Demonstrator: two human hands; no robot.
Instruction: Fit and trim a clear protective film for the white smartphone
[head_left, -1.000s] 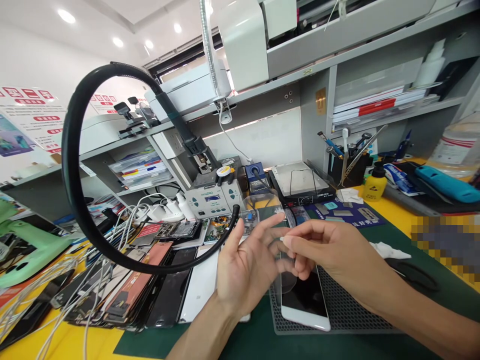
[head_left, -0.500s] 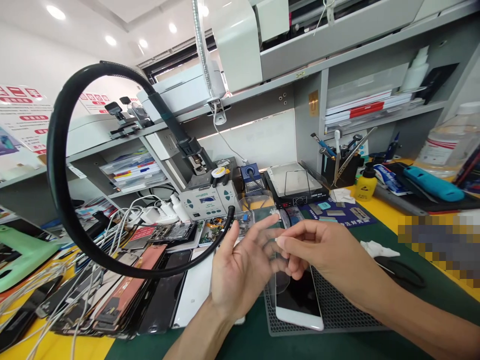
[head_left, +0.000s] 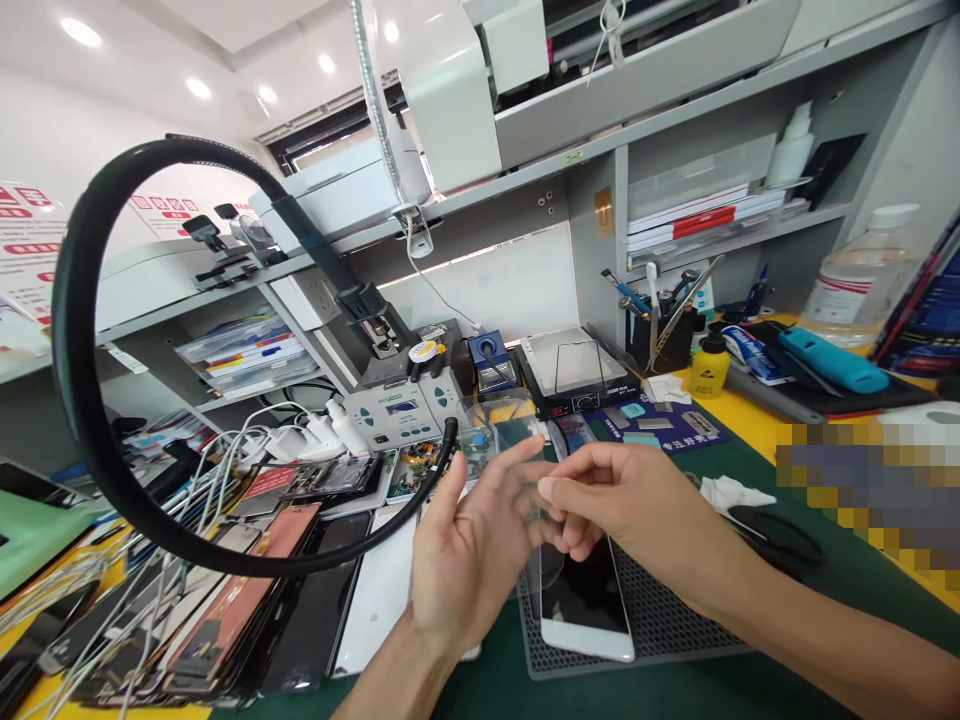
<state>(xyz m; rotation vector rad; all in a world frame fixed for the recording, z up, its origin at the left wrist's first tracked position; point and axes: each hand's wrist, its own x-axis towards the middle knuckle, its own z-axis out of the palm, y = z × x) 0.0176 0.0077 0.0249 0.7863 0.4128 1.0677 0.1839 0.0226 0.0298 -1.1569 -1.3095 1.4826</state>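
My right hand (head_left: 637,510) is closed in a pinch, thumb against forefinger, on the edge of a thin clear film (head_left: 552,572). The film hangs in front of the left fingers and blurs them slightly; its full outline is hard to make out. Palm up, my left hand (head_left: 469,555) is open beside it, with thumb and fingers spread. Beneath the hands a white-framed phone (head_left: 586,605) with a dark screen lies on a grey honeycomb mat (head_left: 675,615). The phone's far end is hidden by my right hand.
Stacked phone parts (head_left: 232,590) and a white panel (head_left: 382,590) lie left. A black hose (head_left: 71,330) loops in front of the rework station (head_left: 405,410). Scissors (head_left: 780,535) and a crumpled tissue (head_left: 735,495) are right; a yellow bottle (head_left: 709,365) stands farther back.
The whole view has shifted, so the bench and hands appear slightly farther left. The hands keep nearly the same pose, the right one still pinching the film.
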